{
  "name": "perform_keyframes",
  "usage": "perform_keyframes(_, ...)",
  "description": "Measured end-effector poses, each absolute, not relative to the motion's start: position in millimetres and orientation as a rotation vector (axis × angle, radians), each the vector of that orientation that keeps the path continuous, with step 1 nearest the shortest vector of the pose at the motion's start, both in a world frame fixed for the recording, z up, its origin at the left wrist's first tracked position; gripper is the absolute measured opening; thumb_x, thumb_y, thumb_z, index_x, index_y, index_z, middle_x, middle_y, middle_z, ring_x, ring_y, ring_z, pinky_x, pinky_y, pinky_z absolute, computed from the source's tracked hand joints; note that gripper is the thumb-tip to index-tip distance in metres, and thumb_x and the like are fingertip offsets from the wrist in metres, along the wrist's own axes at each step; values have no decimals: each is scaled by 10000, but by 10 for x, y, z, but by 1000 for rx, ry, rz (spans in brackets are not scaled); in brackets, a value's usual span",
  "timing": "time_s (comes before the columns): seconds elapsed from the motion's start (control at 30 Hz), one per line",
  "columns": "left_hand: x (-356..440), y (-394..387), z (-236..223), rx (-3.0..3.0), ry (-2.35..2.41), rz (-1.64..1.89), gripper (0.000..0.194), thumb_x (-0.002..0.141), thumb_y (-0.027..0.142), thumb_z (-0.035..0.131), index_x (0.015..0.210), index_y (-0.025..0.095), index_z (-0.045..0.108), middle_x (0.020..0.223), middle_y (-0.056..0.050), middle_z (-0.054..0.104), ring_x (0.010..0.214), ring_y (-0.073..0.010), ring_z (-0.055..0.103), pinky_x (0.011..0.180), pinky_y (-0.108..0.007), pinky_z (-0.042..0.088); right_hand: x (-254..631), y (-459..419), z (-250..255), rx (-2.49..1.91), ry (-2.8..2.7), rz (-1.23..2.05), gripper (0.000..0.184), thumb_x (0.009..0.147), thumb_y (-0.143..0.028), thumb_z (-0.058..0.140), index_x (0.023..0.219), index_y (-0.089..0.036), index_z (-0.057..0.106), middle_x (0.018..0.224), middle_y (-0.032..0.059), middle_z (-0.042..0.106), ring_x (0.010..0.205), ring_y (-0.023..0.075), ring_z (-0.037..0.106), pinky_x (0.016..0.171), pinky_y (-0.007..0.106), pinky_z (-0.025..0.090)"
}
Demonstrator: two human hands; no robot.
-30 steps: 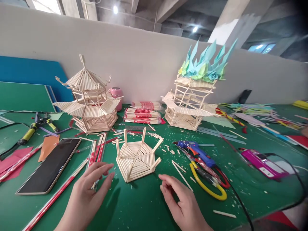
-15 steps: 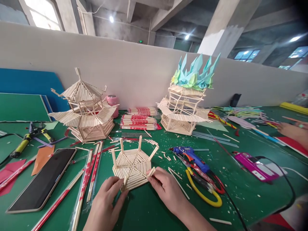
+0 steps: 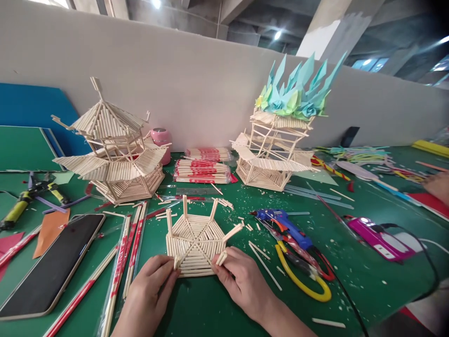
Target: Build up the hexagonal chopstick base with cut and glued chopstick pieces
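Note:
A hexagonal base of wooden sticks (image 3: pixel 196 234) lies on the green table in front of me, with short posts at its corners. My left hand (image 3: pixel 150 288) pinches the front left corner post (image 3: pixel 177 262) between thumb and fingers. At the front right corner, my right hand (image 3: pixel 242 276) grips another short post (image 3: pixel 221 258). The back right post (image 3: pixel 233 232) leans outward, while those at the back stand more upright. To the right of my right hand lie a blue glue gun (image 3: pixel 284 227) and yellow-handled pliers (image 3: pixel 301 276).
Two stick pagodas, one plain (image 3: pixel 112 154) and one topped with folded blue paper (image 3: pixel 277 150), stand behind. Bundled sticks (image 3: pixel 201 171) lie between them. A phone (image 3: pixel 52 262) is at left, a magenta power strip (image 3: pixel 382 238) at right. Another person's hand (image 3: pixel 438 187) shows at far right.
The stick base has turned slightly, its front edge now squarer to me. Both hands have stayed at its front corners. The view has tilted down and come a little closer.

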State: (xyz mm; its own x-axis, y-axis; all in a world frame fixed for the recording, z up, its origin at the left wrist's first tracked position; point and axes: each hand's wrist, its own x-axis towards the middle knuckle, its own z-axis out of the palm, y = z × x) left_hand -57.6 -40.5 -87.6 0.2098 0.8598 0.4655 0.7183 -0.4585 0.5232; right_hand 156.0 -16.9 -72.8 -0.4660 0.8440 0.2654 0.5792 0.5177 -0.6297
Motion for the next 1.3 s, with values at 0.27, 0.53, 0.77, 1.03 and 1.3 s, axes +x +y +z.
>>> perform_keyframes(0.27,-602,-356,-814,2232,1465,937,185,852,179,436,800,160,613,774,-57,585,694,-134,608,618,-192,512,1566,-136,-771,-1162,-2174,689,270,895,-199,401,687,-158,568,669,51,554,656,167,507,597,269,389)
perform_keyframes(0.53,-614,-377,-827,2149,1481,884,158,855,192,446,819,178,599,799,-46,566,706,-136,598,618,-193,505,1557,-129,-795,-1186,-2154,700,227,881,-179,417,696,-180,547,676,43,556,666,172,520,602,273,398)
perform_keyframes(0.77,-622,-380,-858,2142,1470,887,139,853,186,458,827,180,595,800,-39,551,703,-125,588,616,-185,498,1563,-140,-811,-1175,-2159,681,203,877,-168,420,739,-182,568,687,47,563,667,175,519,598,275,400)
perform_keyframes(1.03,-590,-357,-835,2147,1461,959,171,848,180,452,768,158,602,771,-51,556,685,-130,586,606,-192,497,1543,-137,-783,-1166,-2166,670,258,884,-192,401,671,-169,545,658,48,556,661,171,508,590,273,395)
perform_keyframes(1.3,-547,-351,-760,2169,1486,1042,235,843,208,440,695,158,616,699,-43,562,610,-129,585,538,-200,500,1544,-136,-753,-1154,-2178,637,311,903,-234,367,652,-171,540,664,53,569,667,169,517,609,277,414)
